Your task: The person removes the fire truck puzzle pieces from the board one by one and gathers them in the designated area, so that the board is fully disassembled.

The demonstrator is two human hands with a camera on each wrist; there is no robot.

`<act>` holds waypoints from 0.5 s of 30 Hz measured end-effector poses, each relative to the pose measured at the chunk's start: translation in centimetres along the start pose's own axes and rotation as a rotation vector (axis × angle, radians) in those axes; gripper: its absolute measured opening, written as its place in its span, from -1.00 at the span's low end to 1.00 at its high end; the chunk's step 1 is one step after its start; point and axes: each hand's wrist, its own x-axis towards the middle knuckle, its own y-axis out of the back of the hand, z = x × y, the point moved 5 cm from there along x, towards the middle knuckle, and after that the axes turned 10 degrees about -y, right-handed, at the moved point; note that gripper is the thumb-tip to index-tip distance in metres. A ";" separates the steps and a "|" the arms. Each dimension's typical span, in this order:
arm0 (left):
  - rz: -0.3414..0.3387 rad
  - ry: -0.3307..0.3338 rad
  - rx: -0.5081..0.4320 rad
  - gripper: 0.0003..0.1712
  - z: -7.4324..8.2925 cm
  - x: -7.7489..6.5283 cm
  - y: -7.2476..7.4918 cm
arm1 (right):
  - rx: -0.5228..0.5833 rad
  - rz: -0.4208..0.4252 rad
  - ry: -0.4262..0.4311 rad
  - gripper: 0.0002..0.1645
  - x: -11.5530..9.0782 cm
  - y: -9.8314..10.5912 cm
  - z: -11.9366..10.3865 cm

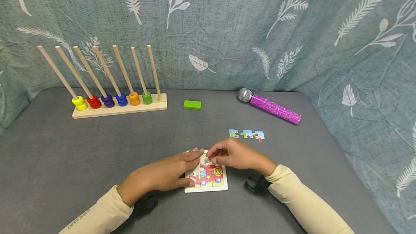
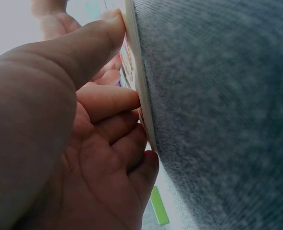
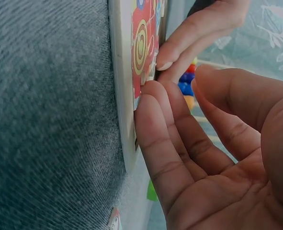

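A small wooden jigsaw puzzle board [image 1: 208, 190] lies on the table, partly filled with pieces that form a red vehicle [image 1: 211, 173]. My left hand [image 1: 164, 170] rests across the board's left side, fingers extended and thumb near its lower left. Over the upper right part is my right hand [image 1: 238, 154], its fingers bent downward. In the right wrist view its fingertips [image 3: 148, 115] touch the board's upper edge beside the pieces, while the thumb [image 3: 227, 86] stands apart from them with nothing visible between. The hands cover the board's upper corners.
Three loose puzzle pieces [image 1: 247, 134] lie beyond my right hand. Farther back are a green block [image 1: 192, 105] and a glittery purple microphone [image 1: 274, 108]. A wooden peg stand [image 1: 120, 111] with coloured rings is at the back left, before a leaf-patterned curtain [image 1: 221, 46].
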 end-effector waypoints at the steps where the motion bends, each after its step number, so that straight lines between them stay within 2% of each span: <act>1: -0.001 0.002 -0.003 -0.20 0.0 0.0 0.0 | 0.002 -0.002 0.001 -0.82 0.0 0.0 0.0; 15: 0.006 -0.004 -0.002 -0.20 -0.1 0.0 -0.2 | 0.030 -0.039 -0.002 -0.79 0.0 -0.5 0.0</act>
